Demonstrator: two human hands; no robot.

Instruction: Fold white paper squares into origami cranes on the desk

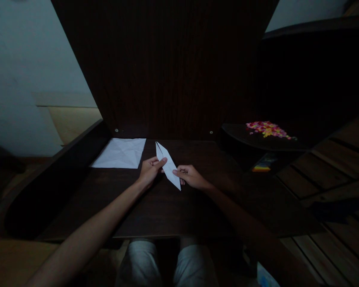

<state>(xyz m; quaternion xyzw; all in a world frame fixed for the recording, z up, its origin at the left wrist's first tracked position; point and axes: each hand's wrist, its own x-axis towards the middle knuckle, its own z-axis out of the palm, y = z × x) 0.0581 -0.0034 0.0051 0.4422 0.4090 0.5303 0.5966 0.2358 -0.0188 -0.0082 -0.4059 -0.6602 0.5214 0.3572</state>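
Observation:
A folded white paper (pixel 168 165), long and pointed at both ends, is held slantwise above the dark desk. My left hand (pixel 151 169) pinches its left edge, thumb on top and fingers curled behind. On the lower right edge my right hand (pixel 190 175) has a similar pinch, its thumb lying on the paper's face. The fingers under the paper are partly hidden. To the left of my left hand, a creased white sheet (pixel 121 153) lies flat on the desk.
The dark wooden desk (pixel 167 215) has a raised side panel (pixel 54 179) at left and a tall back panel (pixel 167 71). A small curved shelf (pixel 236 133) at right bears a heap of pink, red and yellow bits (pixel 269 129). Slatted wood (pixel 335 159) shows farther right.

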